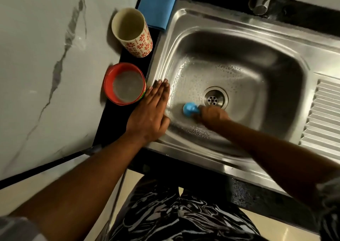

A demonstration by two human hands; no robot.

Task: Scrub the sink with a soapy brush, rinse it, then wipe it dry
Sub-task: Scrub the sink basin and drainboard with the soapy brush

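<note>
Grips one blue brush (pixel 190 108) in the curled right hand (pixel 211 114) on the sudsy floor of the sink (pixel 276 65) beside the single drain (pixel 214 98), rests the left hand (pixel 150 111) flat, fingers together, on the left rim beside one red bowl (pixel 110 78), basin's right half open.

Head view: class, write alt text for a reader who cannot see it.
The right hand grips a blue plastic brush on the soapy floor of a stainless steel sink, beside its metal drain. The left hand rests flat on the rim, near a round red bowl.
</note>
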